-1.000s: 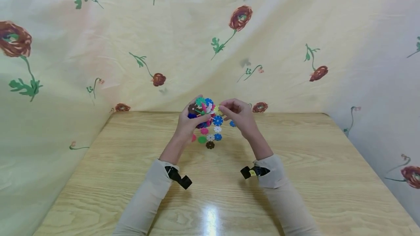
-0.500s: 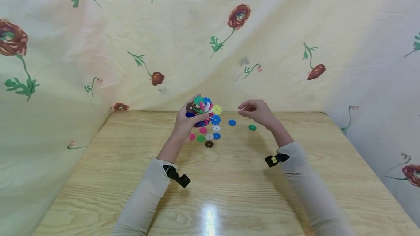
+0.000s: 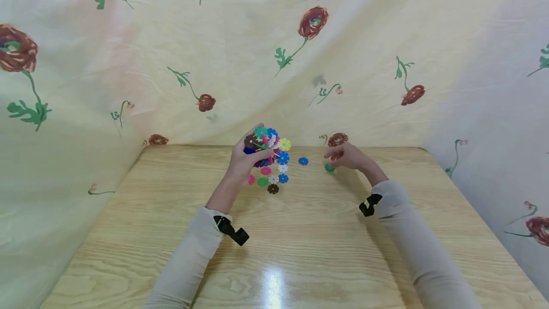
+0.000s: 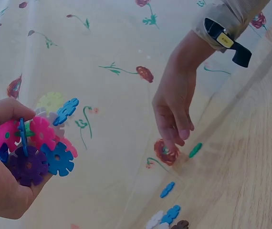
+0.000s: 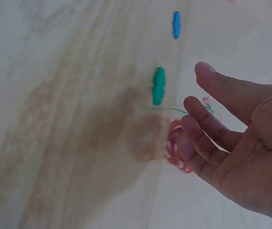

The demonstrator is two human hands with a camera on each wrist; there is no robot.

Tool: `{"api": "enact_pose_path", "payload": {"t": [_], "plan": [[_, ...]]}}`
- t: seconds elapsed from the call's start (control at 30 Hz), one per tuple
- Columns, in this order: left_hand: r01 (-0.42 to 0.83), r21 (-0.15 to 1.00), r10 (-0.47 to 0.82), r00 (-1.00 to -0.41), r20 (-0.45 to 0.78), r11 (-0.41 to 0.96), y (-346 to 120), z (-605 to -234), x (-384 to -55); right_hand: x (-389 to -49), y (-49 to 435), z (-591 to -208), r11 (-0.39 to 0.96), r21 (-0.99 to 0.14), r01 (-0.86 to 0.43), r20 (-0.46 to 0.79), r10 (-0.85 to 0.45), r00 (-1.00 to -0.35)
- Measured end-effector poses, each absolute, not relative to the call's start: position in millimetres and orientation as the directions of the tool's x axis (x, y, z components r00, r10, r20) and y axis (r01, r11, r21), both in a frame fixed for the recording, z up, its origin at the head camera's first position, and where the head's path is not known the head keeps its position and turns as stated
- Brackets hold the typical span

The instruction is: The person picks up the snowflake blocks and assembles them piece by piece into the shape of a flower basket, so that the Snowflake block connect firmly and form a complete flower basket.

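My left hand (image 3: 242, 160) grips a ball-like cluster of interlocking snowflake discs (image 4: 28, 165), in purple, pink, blue, green, brown and white. A yellow disc (image 3: 284, 144) and a blue disc (image 3: 282, 157) stick out on its right side. Thumb across the front, the hand holds the cluster raised above the table; the palm hides part of it. My right hand (image 5: 253, 138) holds nothing, with thumb and fingertips apart. It hovers right by a loose green disc (image 5: 159, 86) on the table, partly covering it in the head view.
A loose blue disc (image 3: 303, 161) lies left of the green one. Several more discs, among them a brown one (image 3: 273, 189) and a white one (image 3: 283, 168), lie below the cluster on the wooden table (image 3: 300, 242). Flowered cloth (image 3: 257, 61) hangs behind the table.
My right hand has left the cluster and moved right, then down to the green disc. The yellow disc stays on the cluster. My left hand has hardly moved.
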State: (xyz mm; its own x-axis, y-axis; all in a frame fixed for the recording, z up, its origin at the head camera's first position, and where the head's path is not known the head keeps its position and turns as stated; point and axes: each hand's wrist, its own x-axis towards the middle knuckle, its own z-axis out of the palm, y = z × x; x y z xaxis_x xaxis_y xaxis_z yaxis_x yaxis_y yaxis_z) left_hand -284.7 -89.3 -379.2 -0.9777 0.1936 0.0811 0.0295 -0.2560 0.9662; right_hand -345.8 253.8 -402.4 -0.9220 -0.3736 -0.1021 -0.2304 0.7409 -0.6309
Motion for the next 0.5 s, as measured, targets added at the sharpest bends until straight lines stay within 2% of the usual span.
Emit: {"api": "enact_pose_path", "payload": {"t": [0.27,0.5], "plan": [[0.02,0.97,0.187,-0.98,0.067,-0.241,-87.8,-379.9,-285.1,-353.2,259.1,-418.4,0.786,-0.599,-0.153,-0.17,-0.312,-0.935],[0.005,0.969,0.187,-0.981,0.053,-0.247,-87.1,-381.6,-287.4,-357.1,255.2,-423.5,0.792,-0.587,-0.167,-0.152,-0.31,-0.938]]}}
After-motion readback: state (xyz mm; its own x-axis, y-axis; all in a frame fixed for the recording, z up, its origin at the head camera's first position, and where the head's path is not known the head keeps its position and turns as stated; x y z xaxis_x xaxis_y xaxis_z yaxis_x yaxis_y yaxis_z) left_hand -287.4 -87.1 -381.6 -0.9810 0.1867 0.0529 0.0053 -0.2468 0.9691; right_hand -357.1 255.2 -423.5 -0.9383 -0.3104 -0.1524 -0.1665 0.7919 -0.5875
